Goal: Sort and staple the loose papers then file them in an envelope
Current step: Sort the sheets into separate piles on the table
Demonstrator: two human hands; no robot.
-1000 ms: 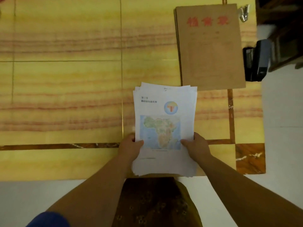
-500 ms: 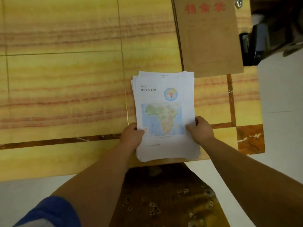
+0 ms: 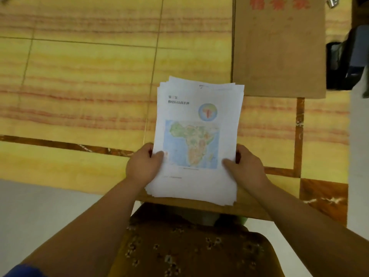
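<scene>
White stack of papers (image 3: 199, 136) at centre, top sheet printed with a blue-bordered map in green, orange and tan, a small blue-ringed globe emblem at its 1 o'clock, black heading at 11. Kraft-brown envelope (image 3: 279, 50) at 1 o'clock, red characters across the top. Black stapler (image 3: 343, 64) at 2 o'clock. Yellow table (image 3: 89, 76) banded with reddish stripes, dark brown marbled inlay lines.

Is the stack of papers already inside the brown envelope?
No, the stack of papers is held by the left hand and right hand, outside the brown envelope.
</scene>
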